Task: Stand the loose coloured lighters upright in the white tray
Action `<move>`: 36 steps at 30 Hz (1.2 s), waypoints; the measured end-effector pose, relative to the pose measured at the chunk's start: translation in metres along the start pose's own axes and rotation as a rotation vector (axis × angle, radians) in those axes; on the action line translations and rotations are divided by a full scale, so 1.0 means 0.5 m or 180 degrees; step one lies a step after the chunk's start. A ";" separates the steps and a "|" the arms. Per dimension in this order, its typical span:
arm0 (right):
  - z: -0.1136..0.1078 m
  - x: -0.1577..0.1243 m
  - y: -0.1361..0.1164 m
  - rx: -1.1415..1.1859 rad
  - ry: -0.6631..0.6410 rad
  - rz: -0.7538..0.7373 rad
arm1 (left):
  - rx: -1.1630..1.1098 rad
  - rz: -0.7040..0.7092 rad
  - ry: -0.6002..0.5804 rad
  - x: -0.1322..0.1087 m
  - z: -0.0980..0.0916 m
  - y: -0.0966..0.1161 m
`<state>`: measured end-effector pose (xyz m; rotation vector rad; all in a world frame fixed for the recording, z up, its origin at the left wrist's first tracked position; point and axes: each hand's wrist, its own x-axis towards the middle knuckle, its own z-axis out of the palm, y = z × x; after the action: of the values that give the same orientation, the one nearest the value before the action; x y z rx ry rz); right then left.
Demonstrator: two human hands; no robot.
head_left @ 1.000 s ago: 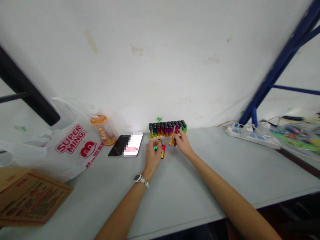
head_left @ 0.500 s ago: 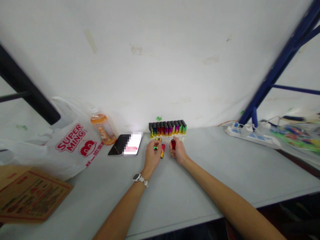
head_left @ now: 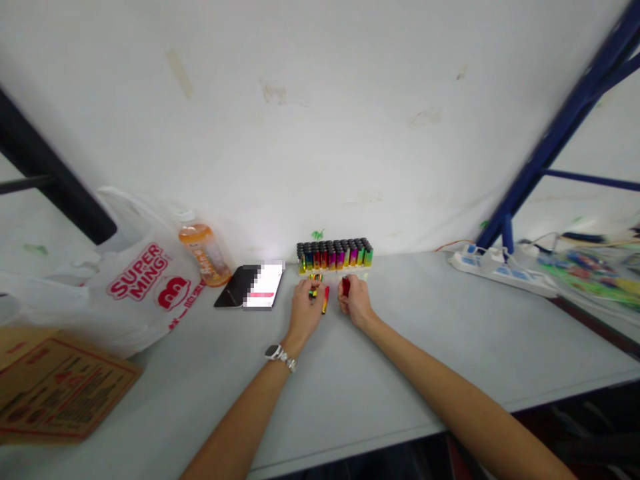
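Note:
My right hand [head_left: 356,301] is closed around a red lighter [head_left: 345,287], just in front of the rack of lighters. To its left, my left hand [head_left: 305,308] has its fingers curled over a multicoloured lighter [head_left: 313,293], partly hidden by the fingers. A red and yellow lighter [head_left: 325,300] lies on the table between the two hands. Behind them, rows of shiny lighters [head_left: 335,255] with black tops stand upright in a pale holder [head_left: 330,272]. More shiny gold pieces show just beyond my left fingertips, too small to make out.
Left of my hands lie a phone [head_left: 240,287] with a lit screen beside it, an orange drink bottle [head_left: 204,253], a white plastic bag [head_left: 130,300] and a cardboard box [head_left: 65,387]. A power strip [head_left: 505,272] sits right, near a blue metal post [head_left: 545,140].
The view has shifted slightly. Both hands stay in nearly the same place, with small finger movements; the right hand still holds the red lighter.

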<state>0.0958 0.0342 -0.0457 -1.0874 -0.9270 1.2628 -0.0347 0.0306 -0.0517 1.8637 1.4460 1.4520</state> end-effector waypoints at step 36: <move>0.005 -0.005 -0.002 0.0024 -0.0058 0.0065 | -0.0004 0.0027 -0.0105 -0.002 -0.003 0.003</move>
<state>0.0937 0.0322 -0.0440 -1.0837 -0.9261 1.2939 -0.0353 0.0288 -0.0504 1.8865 1.4231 1.4191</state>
